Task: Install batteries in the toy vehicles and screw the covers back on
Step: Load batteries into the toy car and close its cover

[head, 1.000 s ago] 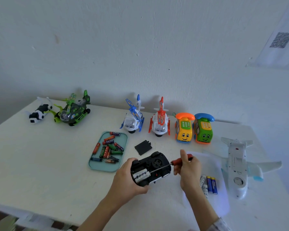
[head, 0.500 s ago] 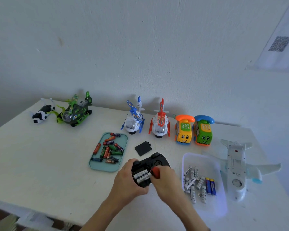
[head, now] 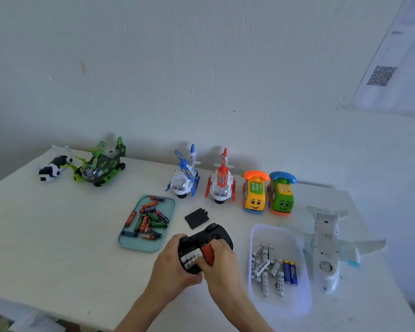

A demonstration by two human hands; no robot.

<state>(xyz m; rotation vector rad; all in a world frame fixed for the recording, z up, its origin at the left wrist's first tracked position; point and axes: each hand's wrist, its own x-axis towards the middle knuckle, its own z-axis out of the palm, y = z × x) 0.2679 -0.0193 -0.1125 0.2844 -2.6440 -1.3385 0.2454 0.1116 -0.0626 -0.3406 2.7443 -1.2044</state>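
1 black toy car [head: 205, 245], upturned at front of desk [head: 58, 236], batteries seated, bay open. Light, rigid, smooth plastic; best held by its sides. Left grip [head: 175, 262] wraps car. Right grip [head: 219, 262] clamps red screwdriver [head: 208, 254]. Cover [head: 196, 218] just beyond, apart.

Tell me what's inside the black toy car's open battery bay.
Two white batteries lie inside the black toy car. The right hand, holding a red-handled screwdriver, covers the bay's right end.

Glossy black plastic toy car [head: 213, 238], matt white table [head: 58, 236], smooth teal plastic tray [head: 130, 245], rough-painted wall [head: 201, 68]
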